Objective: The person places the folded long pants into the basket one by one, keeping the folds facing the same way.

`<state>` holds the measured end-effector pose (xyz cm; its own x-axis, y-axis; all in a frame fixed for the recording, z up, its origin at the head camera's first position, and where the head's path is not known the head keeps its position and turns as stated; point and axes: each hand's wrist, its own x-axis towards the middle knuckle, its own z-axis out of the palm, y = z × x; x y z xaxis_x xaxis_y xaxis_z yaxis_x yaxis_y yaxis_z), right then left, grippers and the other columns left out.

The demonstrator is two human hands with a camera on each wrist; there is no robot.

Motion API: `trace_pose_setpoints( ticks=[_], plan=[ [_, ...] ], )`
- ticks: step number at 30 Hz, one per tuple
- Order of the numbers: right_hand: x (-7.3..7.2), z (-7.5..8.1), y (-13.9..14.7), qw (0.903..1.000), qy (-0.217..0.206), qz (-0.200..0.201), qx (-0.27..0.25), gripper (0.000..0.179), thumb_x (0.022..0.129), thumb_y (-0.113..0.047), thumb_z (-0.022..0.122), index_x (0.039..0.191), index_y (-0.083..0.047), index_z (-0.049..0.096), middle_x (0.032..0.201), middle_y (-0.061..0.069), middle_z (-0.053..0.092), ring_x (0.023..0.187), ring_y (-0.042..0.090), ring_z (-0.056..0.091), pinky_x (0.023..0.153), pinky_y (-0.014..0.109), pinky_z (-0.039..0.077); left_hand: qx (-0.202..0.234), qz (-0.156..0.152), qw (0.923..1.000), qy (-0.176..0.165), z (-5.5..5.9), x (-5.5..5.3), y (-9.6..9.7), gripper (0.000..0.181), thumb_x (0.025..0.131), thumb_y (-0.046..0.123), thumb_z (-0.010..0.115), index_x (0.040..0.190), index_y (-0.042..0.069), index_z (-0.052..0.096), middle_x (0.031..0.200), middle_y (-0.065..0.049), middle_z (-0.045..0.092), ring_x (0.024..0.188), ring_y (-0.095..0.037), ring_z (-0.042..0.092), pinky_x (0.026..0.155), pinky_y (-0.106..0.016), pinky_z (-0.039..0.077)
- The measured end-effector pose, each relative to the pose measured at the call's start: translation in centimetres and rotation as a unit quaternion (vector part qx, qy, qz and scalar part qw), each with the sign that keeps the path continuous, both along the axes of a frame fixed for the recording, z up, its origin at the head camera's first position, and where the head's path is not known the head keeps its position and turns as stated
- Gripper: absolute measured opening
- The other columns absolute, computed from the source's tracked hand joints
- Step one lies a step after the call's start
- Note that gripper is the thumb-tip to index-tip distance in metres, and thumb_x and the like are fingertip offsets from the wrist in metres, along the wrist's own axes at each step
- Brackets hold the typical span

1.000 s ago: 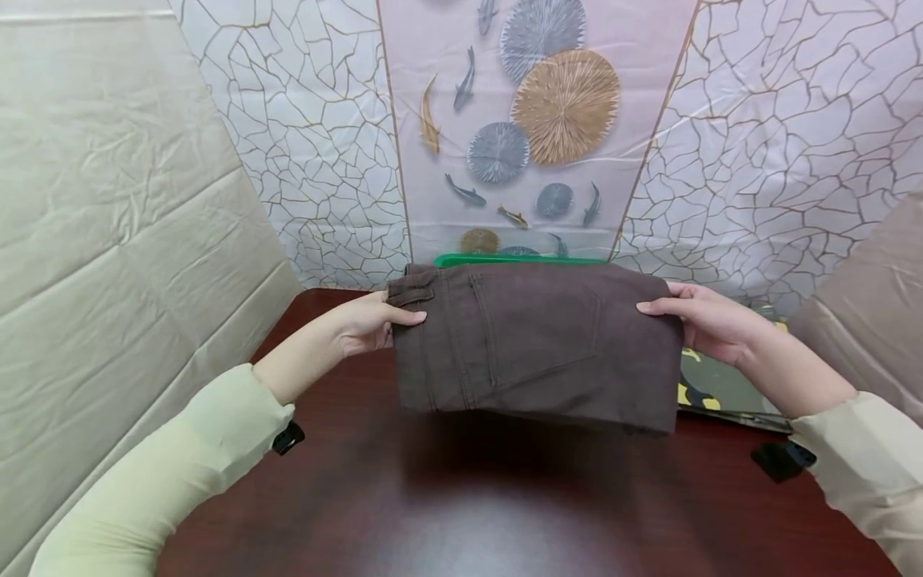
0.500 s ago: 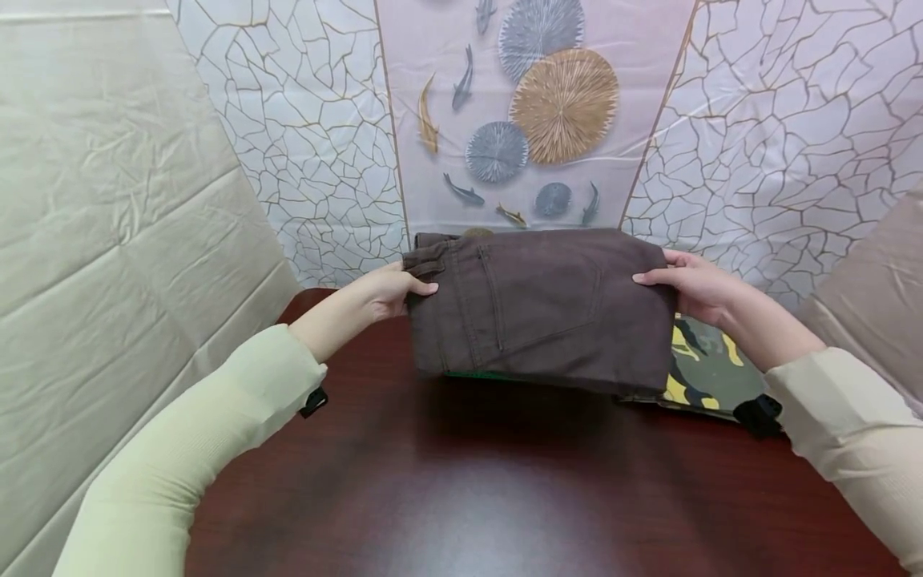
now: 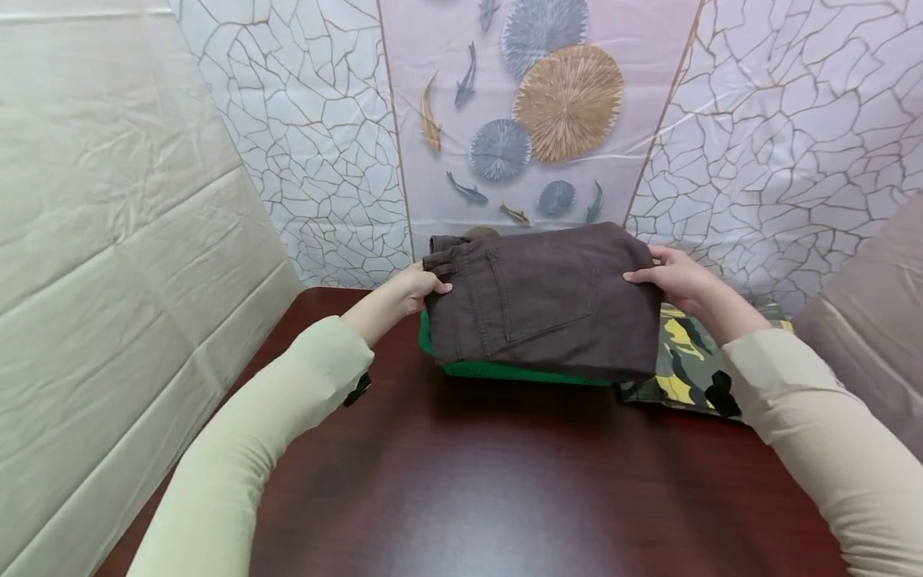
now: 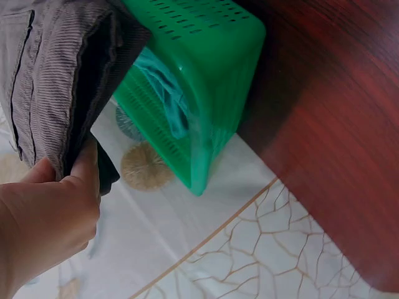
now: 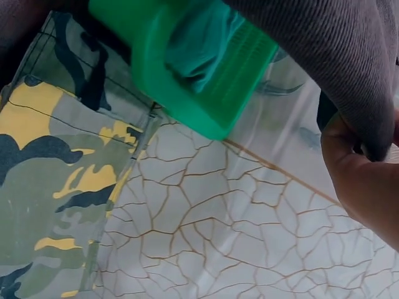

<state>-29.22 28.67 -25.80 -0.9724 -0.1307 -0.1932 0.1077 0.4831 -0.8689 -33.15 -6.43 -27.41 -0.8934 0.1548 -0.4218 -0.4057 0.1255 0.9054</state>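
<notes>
Folded dark brown trousers (image 3: pixel 548 300) hang between both hands, a back pocket facing the head camera. My left hand (image 3: pixel 416 290) pinches the waistband end, thumb in front. At the other end, the folded edge is gripped by my right hand (image 3: pixel 681 280). Behind and below the trousers stands a green plastic basket (image 3: pixel 522 372), mostly covered by them in the head view. The left wrist view shows its perforated wall and a teal cloth (image 4: pixel 163 87) inside. Both wrist views have the trousers held above the basket's opening, apart from its rim.
A folded camouflage cloth item (image 3: pixel 681 357) in yellow, green and black lies on the table right of the basket. The dark red table (image 3: pixel 476 481) extends toward the person. A patterned white sheet (image 3: pixel 332 160) hangs behind, with beige fabric (image 3: pixel 130 240) at the left side.
Both hands have carried the trousers up and away from the person, and moved slightly closer together. The green basket's lower front now shows beneath them.
</notes>
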Motion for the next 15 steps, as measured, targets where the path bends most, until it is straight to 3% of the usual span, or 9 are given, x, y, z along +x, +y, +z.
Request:
trace_pose_setpoints(
  ticks=[3, 5, 7, 10, 12, 14, 15],
  plan=[
    [-0.5, -0.9, -0.1, 0.9996, 0.021, -0.008, 0.015, 0.066, 0.098, -0.019, 0.05, 0.152, -0.004, 0.014, 0.147, 0.029, 0.028, 0.091, 0.002, 0.057, 0.08, 0.022, 0.051, 0.001, 0.011, 0.9999, 0.002, -1.0, -0.8, 0.3, 0.069, 0.092, -0.007, 0.052, 0.15, 0.016, 0.024, 0.148, -0.012, 0.036, 0.131, -0.028, 0.043, 0.107, -0.04, 0.04],
    [-0.9, -1.6, -0.2, 0.9991, 0.033, -0.015, 0.022, 0.065, 0.098, -0.018, 0.049, 0.151, -0.005, 0.015, 0.148, 0.03, 0.027, 0.104, 0.016, 0.056, 0.086, 0.028, 0.05, 0.011, 0.009, 0.9998, 0.01, -3.3, -3.3, 0.0, 0.07, 0.087, -0.007, 0.059, 0.147, 0.017, 0.032, 0.141, -0.013, 0.044, 0.123, -0.028, 0.051, 0.099, -0.039, 0.046],
    [-1.3, -2.2, -0.3, 0.9986, 0.042, -0.025, 0.02, 0.063, 0.099, -0.017, 0.048, 0.151, -0.004, 0.016, 0.149, 0.03, 0.026, 0.118, 0.031, 0.049, 0.094, 0.036, 0.048, 0.005, 0.008, 0.9998, 0.016, -6.3, -7.1, -0.2, 0.074, 0.084, -0.007, 0.064, 0.146, 0.02, 0.033, 0.14, -0.011, 0.046, 0.119, -0.028, 0.053, 0.095, -0.04, 0.048],
    [-1.9, -2.8, -0.4, 0.9977, 0.052, -0.041, 0.014, 0.062, 0.099, -0.015, 0.047, 0.151, -0.004, 0.016, 0.15, 0.03, 0.023, 0.129, 0.043, 0.038, 0.102, 0.049, 0.041, -0.009, 0.016, 0.9989, 0.043, -12.5, -14.9, -0.6, 0.082, 0.074, -0.007, 0.074, 0.142, 0.025, 0.04, 0.134, -0.011, 0.051, 0.108, -0.029, 0.058, 0.085, -0.04, 0.053],
    [-2.3, -3.2, -0.4, 0.9965, 0.061, -0.053, 0.02, 0.061, 0.099, -0.014, 0.048, 0.151, -0.005, 0.017, 0.15, 0.031, 0.023, 0.13, 0.045, 0.036, 0.103, 0.052, 0.039, -0.022, 0.031, 0.9979, 0.053, -15.8, -19.1, -0.6, 0.085, 0.069, -0.006, 0.077, 0.139, 0.03, 0.043, 0.133, -0.007, 0.052, 0.105, -0.028, 0.059, 0.083, -0.04, 0.053],
    [-2.6, -3.5, -0.5, 0.9949, 0.073, -0.062, 0.032, 0.06, 0.099, -0.015, 0.048, 0.151, -0.005, 0.019, 0.148, 0.032, 0.026, 0.128, 0.046, 0.038, 0.103, 0.054, 0.039, -0.019, 0.041, 0.9963, 0.073, -18.6, -22.1, -0.6, 0.084, 0.061, -0.005, 0.082, 0.129, 0.033, 0.053, 0.125, -0.007, 0.057, 0.094, -0.026, 0.061, 0.074, -0.04, 0.054],
    [-2.7, -3.7, -0.5, 0.994, 0.078, -0.066, 0.038, 0.059, 0.099, -0.014, 0.048, 0.15, -0.005, 0.02, 0.147, 0.032, 0.027, 0.127, 0.047, 0.039, 0.102, 0.054, 0.039, -0.013, 0.047, 0.9958, 0.078, -19.6, -23.0, -0.6, 0.081, 0.058, -0.005, 0.083, 0.124, 0.034, 0.056, 0.123, -0.005, 0.058, 0.091, -0.024, 0.061, 0.073, -0.039, 0.054]
  ],
)
